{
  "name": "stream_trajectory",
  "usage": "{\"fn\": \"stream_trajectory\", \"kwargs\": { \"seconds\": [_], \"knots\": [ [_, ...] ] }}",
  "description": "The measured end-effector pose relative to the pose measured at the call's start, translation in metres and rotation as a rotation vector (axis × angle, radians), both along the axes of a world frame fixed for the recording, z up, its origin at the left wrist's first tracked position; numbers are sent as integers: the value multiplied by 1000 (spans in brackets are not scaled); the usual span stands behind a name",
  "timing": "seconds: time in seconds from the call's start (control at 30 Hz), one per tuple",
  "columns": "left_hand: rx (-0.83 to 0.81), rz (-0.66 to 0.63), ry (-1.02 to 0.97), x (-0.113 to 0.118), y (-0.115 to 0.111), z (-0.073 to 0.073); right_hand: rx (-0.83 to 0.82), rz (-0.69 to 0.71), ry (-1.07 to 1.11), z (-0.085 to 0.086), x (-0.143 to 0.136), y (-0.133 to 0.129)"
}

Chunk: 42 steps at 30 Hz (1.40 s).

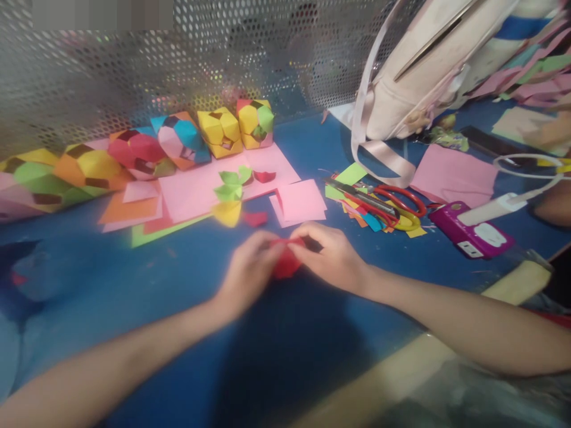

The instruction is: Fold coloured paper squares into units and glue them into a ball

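Between my two hands is a small folded red paper piece (286, 261), slightly blurred. My left hand (254, 264) pinches its left side, and my right hand (328, 252) has thumb and fingers closed on its upper right. Just beyond them lie a loose red folded piece (256, 219), a yellow one (228, 213), green ones (229, 187) and another red one (264, 176). A small stack of pink squares (301, 201) sits beyond my right hand.
Several multicoloured paper balls (218, 131) line the perforated metal panel (276, 53). Scissors (401, 201) lie on paper scraps at right, beside a purple box (470, 230) with a white plug. A pale bag (410, 71) stands behind. Another person's hand (551, 134) shows at far right.
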State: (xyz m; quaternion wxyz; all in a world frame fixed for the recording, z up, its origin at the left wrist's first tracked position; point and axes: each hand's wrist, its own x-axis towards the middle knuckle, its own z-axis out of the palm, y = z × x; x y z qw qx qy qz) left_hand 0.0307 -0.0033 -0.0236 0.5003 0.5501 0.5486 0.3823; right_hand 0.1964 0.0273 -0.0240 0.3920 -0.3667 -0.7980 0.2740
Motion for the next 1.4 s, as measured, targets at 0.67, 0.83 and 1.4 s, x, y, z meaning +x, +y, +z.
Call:
{"fn": "stream_trajectory", "kwargs": {
  "seconds": [0.67,0.83,1.4],
  "knots": [
    [51,46,43,-1,1,-1,-424,-37,173,9,0,-2],
    [19,42,27,2,2,4,-228,-10,129,-1,-4,-2],
    [131,-23,102,0,1,3,-520,72,116,10,-1,6]
  ]
}}
